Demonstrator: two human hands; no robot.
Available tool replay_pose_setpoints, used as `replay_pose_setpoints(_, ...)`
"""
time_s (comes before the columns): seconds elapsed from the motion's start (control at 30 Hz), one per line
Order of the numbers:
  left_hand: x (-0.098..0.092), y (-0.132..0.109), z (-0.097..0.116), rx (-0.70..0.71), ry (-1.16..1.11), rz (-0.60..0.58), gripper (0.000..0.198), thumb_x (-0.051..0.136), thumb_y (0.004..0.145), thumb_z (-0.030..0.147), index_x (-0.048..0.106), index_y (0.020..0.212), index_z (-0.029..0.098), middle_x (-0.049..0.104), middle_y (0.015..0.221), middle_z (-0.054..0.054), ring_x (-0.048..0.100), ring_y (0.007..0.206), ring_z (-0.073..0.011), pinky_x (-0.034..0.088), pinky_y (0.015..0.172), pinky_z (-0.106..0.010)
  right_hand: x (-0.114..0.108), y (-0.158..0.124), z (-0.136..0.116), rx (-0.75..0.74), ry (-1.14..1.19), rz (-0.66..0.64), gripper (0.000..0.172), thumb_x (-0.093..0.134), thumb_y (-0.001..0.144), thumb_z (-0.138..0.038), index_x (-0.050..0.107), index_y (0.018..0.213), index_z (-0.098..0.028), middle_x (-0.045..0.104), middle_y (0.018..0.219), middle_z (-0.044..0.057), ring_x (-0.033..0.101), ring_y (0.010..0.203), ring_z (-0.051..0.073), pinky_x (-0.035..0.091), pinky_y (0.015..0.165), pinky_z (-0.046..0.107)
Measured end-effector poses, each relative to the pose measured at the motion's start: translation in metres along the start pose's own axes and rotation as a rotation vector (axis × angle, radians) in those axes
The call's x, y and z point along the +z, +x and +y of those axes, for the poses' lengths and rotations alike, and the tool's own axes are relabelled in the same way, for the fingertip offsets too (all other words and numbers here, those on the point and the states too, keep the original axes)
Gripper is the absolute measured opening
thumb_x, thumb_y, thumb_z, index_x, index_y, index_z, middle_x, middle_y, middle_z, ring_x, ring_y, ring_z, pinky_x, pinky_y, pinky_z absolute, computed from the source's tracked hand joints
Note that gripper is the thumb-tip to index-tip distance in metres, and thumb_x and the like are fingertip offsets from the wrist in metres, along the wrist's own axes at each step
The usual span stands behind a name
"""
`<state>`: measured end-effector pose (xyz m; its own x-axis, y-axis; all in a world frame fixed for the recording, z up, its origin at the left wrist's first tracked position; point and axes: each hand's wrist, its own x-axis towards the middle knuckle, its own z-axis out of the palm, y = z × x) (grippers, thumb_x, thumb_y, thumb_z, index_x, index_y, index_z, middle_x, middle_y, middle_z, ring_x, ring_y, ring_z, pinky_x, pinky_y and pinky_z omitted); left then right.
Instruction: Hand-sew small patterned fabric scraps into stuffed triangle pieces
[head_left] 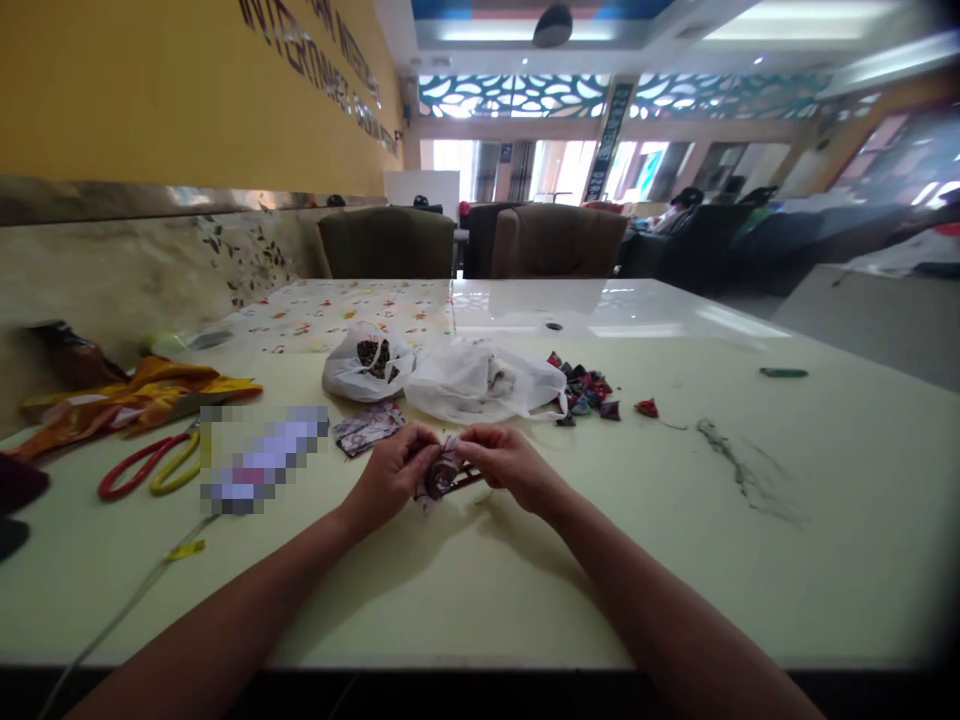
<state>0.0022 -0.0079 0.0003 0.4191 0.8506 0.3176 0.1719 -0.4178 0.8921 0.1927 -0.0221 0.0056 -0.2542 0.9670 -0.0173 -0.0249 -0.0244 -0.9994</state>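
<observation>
My left hand (391, 470) and my right hand (508, 462) meet near the table's middle, both pinched on a small patterned fabric piece (441, 474) with a dark strip sticking out toward the right. Just behind them lie two white plastic bags (480, 385); the left bag holds dark bits. A pile of small folded fabric triangles (585, 390) sits to the right of the bags, with one red triangle (646, 407) apart. Cut fabric squares (367, 428) lie left of my hands.
Red and yellow scissors (154, 465) and orange cloth (135, 395) lie at the left on the pale table (675, 560). A green object (783, 373) and grey thread scraps (739, 465) lie at the right. Armchairs (559, 240) stand behind the table.
</observation>
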Motion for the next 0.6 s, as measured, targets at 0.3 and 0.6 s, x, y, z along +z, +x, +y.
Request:
replay_pose_setpoints(0.3, -0.055, 0.024, -0.031, -0.015, 0.362, 0.323, 0.017, 0.064, 0.082, 0.034, 0.069, 0.088, 0.019, 0.066, 0.079, -0.003, 0.060, 0.069, -0.0163, 0.048, 0.065, -0.028, -0.039, -0.001, -0.007, -0.066, 0.215, 0.081, 0.039, 0.077, 0.072, -0.048, 0.053, 0.067, -0.017, 0.029, 0.047, -0.011, 0.016, 0.041, 0.002, 0.009, 0.040, 0.020)
replay_pose_setpoints(0.6, -0.068, 0.030, -0.056, 0.071, 0.890, 0.045, 0.009, 0.069, 0.076, 0.019, 0.077, 0.079, 0.021, 0.064, 0.089, -0.009, 0.056, 0.088, -0.0257, 0.045, 0.080, -0.038, -0.064, -0.004, -0.014, -0.163, 0.355, 0.142, 0.040, 0.081, 0.073, -0.040, 0.048, 0.066, -0.018, 0.026, 0.049, -0.011, 0.015, 0.041, 0.002, 0.008, 0.040, 0.019)
